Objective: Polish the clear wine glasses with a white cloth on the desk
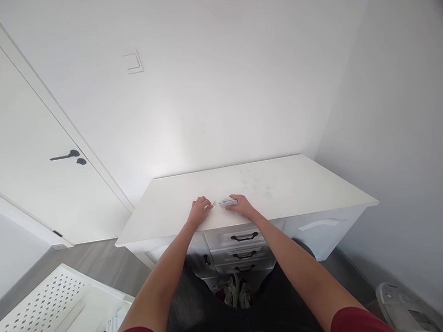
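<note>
Both my hands rest near the front edge of a white desk top. My right hand is closed on a small crumpled white wipe, pressed against the surface. My left hand lies just to its left, fingers curled, pinching a tiny white scrap I cannot make out. The two hands are a few centimetres apart. Faint smudges or droplets mark the desk top behind my right hand.
Below the desk top are drawers with black handles. A white door with a black lever handle stands at left. A perforated white panel lies at lower left, a white appliance at lower right. Walls close off back and right.
</note>
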The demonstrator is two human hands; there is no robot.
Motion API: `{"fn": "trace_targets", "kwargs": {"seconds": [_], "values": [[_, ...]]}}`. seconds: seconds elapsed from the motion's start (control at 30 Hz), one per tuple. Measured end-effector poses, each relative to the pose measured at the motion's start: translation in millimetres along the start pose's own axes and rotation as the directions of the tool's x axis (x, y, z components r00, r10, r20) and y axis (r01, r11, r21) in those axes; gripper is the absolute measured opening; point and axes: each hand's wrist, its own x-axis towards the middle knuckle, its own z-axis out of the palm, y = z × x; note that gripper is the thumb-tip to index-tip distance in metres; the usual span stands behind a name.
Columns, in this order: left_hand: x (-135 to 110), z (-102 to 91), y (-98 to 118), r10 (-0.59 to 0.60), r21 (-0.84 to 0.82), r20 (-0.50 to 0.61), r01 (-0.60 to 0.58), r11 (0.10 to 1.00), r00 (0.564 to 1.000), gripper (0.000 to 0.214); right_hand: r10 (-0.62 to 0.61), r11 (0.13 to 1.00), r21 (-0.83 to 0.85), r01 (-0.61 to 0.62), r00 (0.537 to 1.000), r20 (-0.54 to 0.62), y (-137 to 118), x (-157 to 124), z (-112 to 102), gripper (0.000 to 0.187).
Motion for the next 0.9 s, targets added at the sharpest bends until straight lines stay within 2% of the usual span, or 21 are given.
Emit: {"fn": "trace_targets", "kwargs": {"seconds": [0.17,0.33,0.4,0.57,0.7,0.77,0.9], "values": [[-1,-1.4,0,0.002,-0.032,0.014,-0.002,0.999,1.0,0.01,-0.071,0.997,-0.025,0.074,0.991,0.109,-2,2,2,0.035],[-1,-0.1,-3,0.0,-0.083,-0.003,0.0,0.997,1.0,0.01,-0.113,0.989,-0.065,0.134,0.959,0.258,0,7,3,0.032],[-1,0.4,-3,-0.008,-0.063,-0.003,0.007,0.998,1.0,0.013,-0.111,0.99,-0.053,0.128,0.961,0.252,3,7,3,0.03],[-1,2.0,-5,-0.001,-0.019,0.002,0.001,1.0,1.0,0.021,-0.046,0.998,0.036,0.043,0.995,0.085,0,2,2,0.038],[0,2.3,-5,-0.012,-0.002,0.006,0.012,1.0,1.0,0.023,0.0,0.998,-0.059,0.002,1.0,0.025,-6,2,3,0.043],[0,1.2,-3,-0.013,0.007,0.003,0.013,1.0,1.0,0.021,-0.007,0.994,-0.112,0.013,0.999,0.048,-7,3,5,0.043],[-2,-2.2,1,-0.014,0.0,-0.035,0.014,1.0,0.999,0.012,-0.048,0.983,-0.168,0.077,0.983,0.176,-1,6,8,0.039]]}}
